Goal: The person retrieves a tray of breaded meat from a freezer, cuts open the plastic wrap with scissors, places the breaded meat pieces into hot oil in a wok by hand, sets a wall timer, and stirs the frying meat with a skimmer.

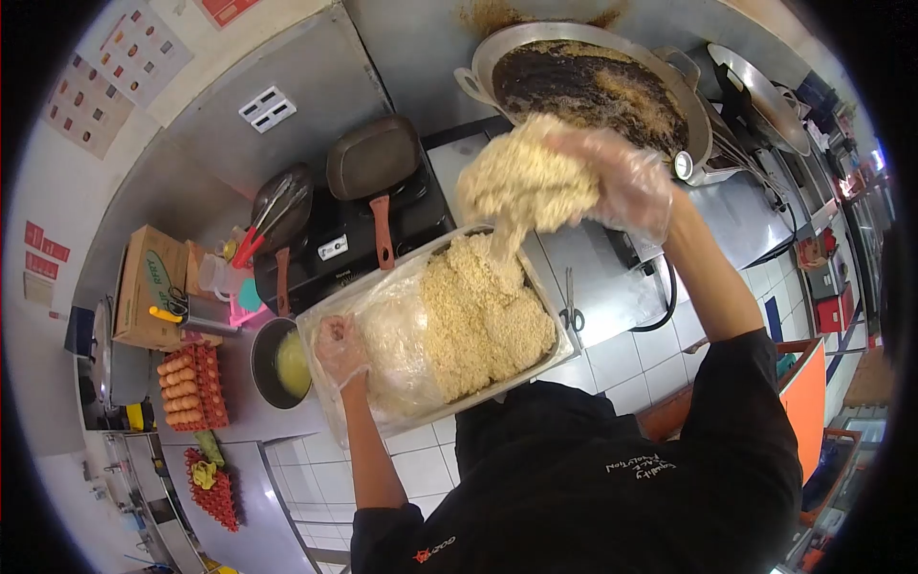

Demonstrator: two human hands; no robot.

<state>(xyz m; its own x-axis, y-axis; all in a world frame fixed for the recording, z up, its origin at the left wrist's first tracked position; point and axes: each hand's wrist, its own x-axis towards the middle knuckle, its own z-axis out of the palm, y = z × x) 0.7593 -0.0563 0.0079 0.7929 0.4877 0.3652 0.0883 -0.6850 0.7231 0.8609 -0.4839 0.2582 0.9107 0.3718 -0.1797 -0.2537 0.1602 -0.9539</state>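
Observation:
My right hand (622, 177), in a clear plastic glove, grips a large crumb-coated piece of food (526, 177) that is blurred by motion. It hangs above the far edge of a rectangular tray (559, 359), close to the wok. More crumb-coated pieces (488, 325) fill the right part of the tray. Clear plastic sheeting (394, 335) lies over its left part. At the left end of the tray is my gloved left hand (341, 352), its fingers curled; what they hold, if anything, cannot be made out.
A large wok of dark oil (593, 91) with a dial thermometer (683, 165) stands beyond my right hand. Pans (373, 158) sit on a black stove behind the tray. Left are a pot of yellow liquid (292, 368) and eggs (182, 390). Scissors (572, 311) lie right of the tray.

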